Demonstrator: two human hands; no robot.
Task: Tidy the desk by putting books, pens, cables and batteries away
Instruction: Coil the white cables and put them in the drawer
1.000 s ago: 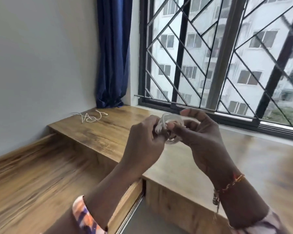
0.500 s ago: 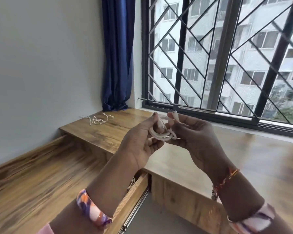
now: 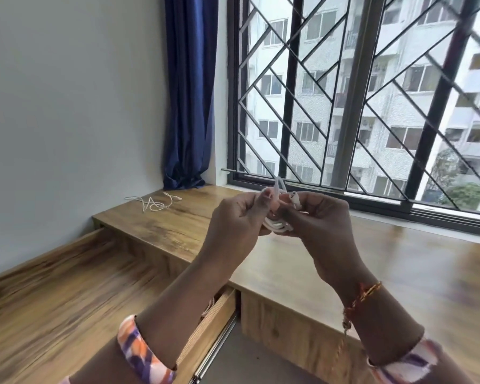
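A coiled white cable [image 3: 278, 225] is held up in front of me, above the wooden desk [image 3: 399, 261]. My left hand [image 3: 237, 221] pinches one side of the coil and my right hand [image 3: 320, 221] grips the other side, with a white plug end sticking up between the fingers. Both hands hide most of the coil. A second white cable [image 3: 153, 203] lies loose on the desk's far left corner, near the wall.
A partly open wooden drawer [image 3: 214, 320] sits below my left forearm, with something pale inside. A lower wooden surface [image 3: 53, 295] spreads to the left. A blue curtain [image 3: 190, 106] hangs in the corner beside the barred window [image 3: 358, 106].
My hands have shifted the coil slightly; the plug end now sticks up between my right fingers. The view has moved a little left and down.
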